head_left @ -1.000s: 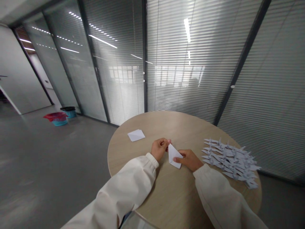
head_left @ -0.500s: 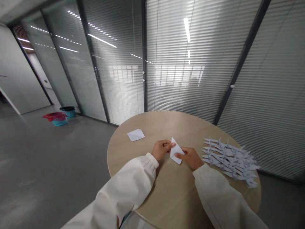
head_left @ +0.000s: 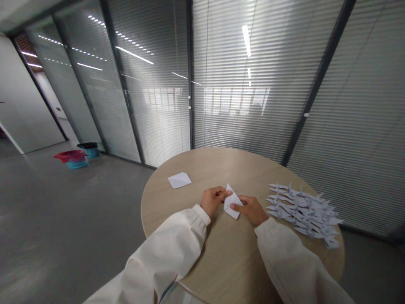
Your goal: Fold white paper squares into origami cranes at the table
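A folded white paper triangle (head_left: 232,202) stands on its edge between my hands, tip pointing up, low over the wooden table. My left hand (head_left: 214,201) pinches its left side with the fingertips. My right hand (head_left: 248,210) grips its right side, thumb lying across the lower edge. Further left on the round wooden table (head_left: 202,166) lies a folded white paper square (head_left: 179,180), out of reach of neither hand's fingers touching it. To the right of my right hand spreads a large heap of several folded paper cranes (head_left: 303,215).
Behind the table stand glass partitions (head_left: 158,84) with slatted blinds. Down on the grey floor at the left are a blue bin with a red liner (head_left: 72,158) and a blue bin with a black liner (head_left: 90,150). White sleeves cover both my forearms.
The folded paper has turned from leaning toward my left hand to standing more upright between my hands. My hands have drawn slightly closer. The view has drifted a little.
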{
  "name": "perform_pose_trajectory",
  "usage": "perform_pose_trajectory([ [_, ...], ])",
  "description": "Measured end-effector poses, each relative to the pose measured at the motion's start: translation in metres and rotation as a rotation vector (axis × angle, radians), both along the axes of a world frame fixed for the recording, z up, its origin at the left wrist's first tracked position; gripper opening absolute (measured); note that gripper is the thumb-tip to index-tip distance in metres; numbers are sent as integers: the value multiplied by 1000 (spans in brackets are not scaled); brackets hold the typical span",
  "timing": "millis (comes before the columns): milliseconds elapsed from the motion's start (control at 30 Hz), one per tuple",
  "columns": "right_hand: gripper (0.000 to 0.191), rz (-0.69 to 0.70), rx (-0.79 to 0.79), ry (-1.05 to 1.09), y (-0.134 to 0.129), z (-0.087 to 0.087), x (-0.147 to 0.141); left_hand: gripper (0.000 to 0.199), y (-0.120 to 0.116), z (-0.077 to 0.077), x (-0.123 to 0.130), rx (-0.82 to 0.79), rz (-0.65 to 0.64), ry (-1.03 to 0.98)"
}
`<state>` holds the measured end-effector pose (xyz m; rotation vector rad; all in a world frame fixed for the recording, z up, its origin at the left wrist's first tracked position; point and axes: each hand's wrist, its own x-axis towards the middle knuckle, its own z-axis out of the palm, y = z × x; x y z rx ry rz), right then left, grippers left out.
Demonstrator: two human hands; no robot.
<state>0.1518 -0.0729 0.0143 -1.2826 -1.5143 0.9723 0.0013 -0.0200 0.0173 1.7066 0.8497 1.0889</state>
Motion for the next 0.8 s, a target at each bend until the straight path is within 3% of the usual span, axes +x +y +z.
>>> perform_pose_trajectory([
  [300,36,-53,19,-5,-1,2,3,39,0,1,1,-26,-55,53],
  [633,38,-1,-32,14,1,-1,0,40,-5,6,-7,219,85,317],
  [800,39,-6,-20,22,2,-2,2,41,-3,4,-6,207,65,324],
])
